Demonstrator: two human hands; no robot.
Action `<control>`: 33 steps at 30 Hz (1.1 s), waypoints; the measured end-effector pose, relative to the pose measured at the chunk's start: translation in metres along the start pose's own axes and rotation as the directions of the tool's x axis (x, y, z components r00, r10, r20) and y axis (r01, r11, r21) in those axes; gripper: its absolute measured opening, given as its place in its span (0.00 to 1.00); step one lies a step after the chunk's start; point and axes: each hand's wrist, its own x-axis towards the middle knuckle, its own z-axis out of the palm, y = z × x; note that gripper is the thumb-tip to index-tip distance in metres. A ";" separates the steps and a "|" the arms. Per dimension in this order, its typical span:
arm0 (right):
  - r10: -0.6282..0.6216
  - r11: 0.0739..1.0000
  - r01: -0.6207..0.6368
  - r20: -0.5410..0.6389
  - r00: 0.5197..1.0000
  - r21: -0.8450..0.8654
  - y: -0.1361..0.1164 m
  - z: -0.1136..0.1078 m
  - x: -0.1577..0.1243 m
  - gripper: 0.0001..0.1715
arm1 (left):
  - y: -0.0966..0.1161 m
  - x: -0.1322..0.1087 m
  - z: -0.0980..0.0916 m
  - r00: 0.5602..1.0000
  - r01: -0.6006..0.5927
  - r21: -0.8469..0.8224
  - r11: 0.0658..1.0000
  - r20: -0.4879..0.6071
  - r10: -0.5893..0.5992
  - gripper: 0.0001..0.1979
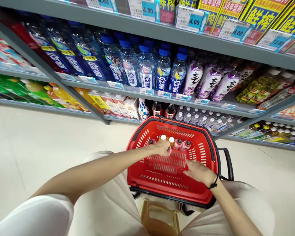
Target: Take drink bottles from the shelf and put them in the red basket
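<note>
Inside the red slotted plastic basket, the left hand, toward eleven o'clock, apparently pinches a small pink, dark-capped plastic bottle; the right hand spreads at four. Keeping it upright avoids knocking the white-capped plastic bottles at twelve.

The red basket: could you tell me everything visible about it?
The red basket looks plastic, with slotted walls and bottom, black trim along its rim and a black handle at the right. It sits upright before the shelves. Small bottles line its far side. The left hand reaches inside, closed around a pink bottle; the right hand is open above its right part, contact unclear.
</note>
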 end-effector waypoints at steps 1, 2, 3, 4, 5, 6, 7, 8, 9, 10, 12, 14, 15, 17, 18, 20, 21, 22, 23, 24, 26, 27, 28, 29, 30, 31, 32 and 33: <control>-0.003 1.000 0.003 -0.001 1.000 -0.005 -0.001 -0.001 0.001 0.25 | -0.005 0.005 0.006 1.000 -0.002 0.013 1.000 0.021 0.001 0.08; -0.001 1.000 0.001 -0.002 1.000 -0.010 -0.002 -0.002 0.001 0.26 | -0.010 0.009 0.012 0.999 -0.007 0.034 0.999 0.038 0.006 0.08; 0.003 1.000 -0.003 -0.002 1.000 -0.015 -0.002 -0.003 0.002 0.26 | -0.015 0.012 0.018 0.999 -0.014 0.057 0.998 0.052 0.011 0.08; 0.007 1.000 -0.007 -0.003 1.000 -0.018 -0.003 -0.004 0.002 0.26 | -0.019 0.015 0.024 0.998 -0.019 0.077 0.997 0.063 0.014 0.08; 0.010 1.000 -0.010 -0.004 1.000 -0.020 -0.003 -0.004 0.002 0.26 | -0.023 0.018 0.030 0.997 -0.024 0.094 0.995 0.074 0.017 0.09; 0.011 1.000 -0.011 -0.002 1.000 -0.021 -0.003 -0.005 0.002 0.26 | -0.027 0.020 0.035 0.996 -0.029 0.107 0.994 0.086 0.020 0.09; 0.011 1.000 -0.011 0.000 1.000 -0.022 -0.004 -0.005 0.002 0.26 | -0.032 0.022 0.040 0.995 -0.034 0.116 0.993 0.097 0.022 0.09; 0.011 1.000 -0.011 0.003 1.000 -0.022 -0.004 -0.005 0.001 0.26 | -0.037 0.024 0.045 0.994 -0.036 0.121 0.992 0.108 0.023 0.09; 0.010 1.000 -0.010 0.006 1.000 -0.023 -0.005 -0.005 0.001 0.26 | -0.041 0.026 0.048 0.993 -0.034 0.125 0.992 0.117 0.019 0.10; 0.009 1.000 -0.009 0.007 1.000 -0.023 -0.005 -0.005 0.000 0.26 | -0.046 0.028 0.052 0.992 -0.028 0.127 0.991 0.122 0.012 0.10; 0.007 1.000 -0.007 0.007 1.000 -0.024 -0.006 -0.005 0.000 0.25 | -0.056 0.030 0.057 0.992 -0.012 0.129 0.992 0.128 -0.005 0.10; 0.009 1.000 -0.008 0.013 1.000 -0.022 -0.005 -0.006 0.000 0.24 | -0.063 0.031 0.060 0.991 -0.004 0.121 0.993 0.130 -0.012 0.11; 0.011 1.000 -0.011 0.017 1.000 -0.021 -0.005 -0.006 0.000 0.24 | -0.065 0.031 0.061 0.991 -0.004 0.114 0.993 0.131 -0.011 0.12; 0.020 1.000 -0.019 0.021 1.000 -0.017 -0.005 -0.008 -0.001 0.24 | -0.068 0.032 0.062 0.992 -0.006 0.097 0.995 0.130 -0.007 0.13; 0.025 1.000 -0.024 0.020 0.999 -0.015 -0.005 -0.009 -0.001 0.24 | -0.068 0.032 0.062 0.992 -0.005 0.090 0.996 0.126 -0.007 0.14; 0.034 0.999 -0.034 0.016 0.999 -0.011 -0.007 -0.011 -0.003 0.25 | -0.065 0.032 0.061 0.993 -0.003 0.080 0.997 0.117 -0.006 0.14; 0.037 0.999 -0.037 0.014 0.999 -0.007 -0.008 -0.012 -0.003 0.25 | -0.063 0.033 0.059 0.994 -0.003 0.079 0.997 0.112 -0.006 0.15; 0.038 0.999 -0.038 0.015 0.999 -0.003 -0.008 -0.014 -0.004 0.25 | -0.060 0.033 0.057 0.994 -0.002 0.081 0.997 0.108 -0.006 0.15; 0.035 0.999 -0.035 0.018 0.999 0.004 -0.008 -0.017 -0.004 0.25 | -0.056 0.034 0.055 0.994 -0.004 0.085 0.996 0.105 -0.005 0.15; 0.031 0.999 -0.031 0.020 0.999 0.012 -0.006 -0.021 -0.004 0.24 | -0.052 0.035 0.052 0.995 -0.007 0.090 0.996 0.103 -0.002 0.14; 0.027 0.999 -0.028 0.015 1.000 0.035 0.003 -0.030 -0.004 0.22 | -0.042 0.038 0.048 0.995 -0.021 0.103 0.994 0.099 0.011 0.14; 0.034 0.998 -0.034 0.002 0.999 0.049 0.010 -0.036 -0.004 0.22 | -0.036 0.041 0.046 0.995 -0.031 0.110 0.993 0.097 0.021 0.14; 0.049 0.997 -0.048 -0.020 0.999 0.062 0.019 -0.043 -0.004 0.22 | -0.029 0.045 0.045 0.995 -0.042 0.116 0.992 0.093 0.031 0.14; 0.077 0.995 -0.073 -0.050 0.996 0.072 0.028 -0.049 -0.004 0.23 | -0.021 0.050 0.044 0.995 -0.052 0.124 0.991 0.086 0.042 0.14; 0.114 0.991 -0.108 -0.080 0.990 0.079 0.038 -0.054 -0.004 0.23 | -0.011 0.056 0.045 0.995 -0.062 0.132 0.989 0.080 0.051 0.14; 0.159 0.985 -0.151 -0.101 0.982 0.084 0.047 -0.058 -0.005 0.23 | -0.001 0.062 0.046 0.995 -0.072 0.139 0.988 0.075 0.062 0.13; 0.203 0.977 -0.193 -0.111 0.973 0.089 0.055 -0.061 -0.006 0.23 | 0.010 0.068 0.048 0.995 -0.084 0.146 0.986 0.071 0.074 0.13; 0.241 0.968 -0.232 -0.110 0.964 0.094 0.061 -0.062 -0.007 0.23 | 0.022 0.075 0.051 0.994 -0.100 0.149 0.984 0.069 0.090 0.13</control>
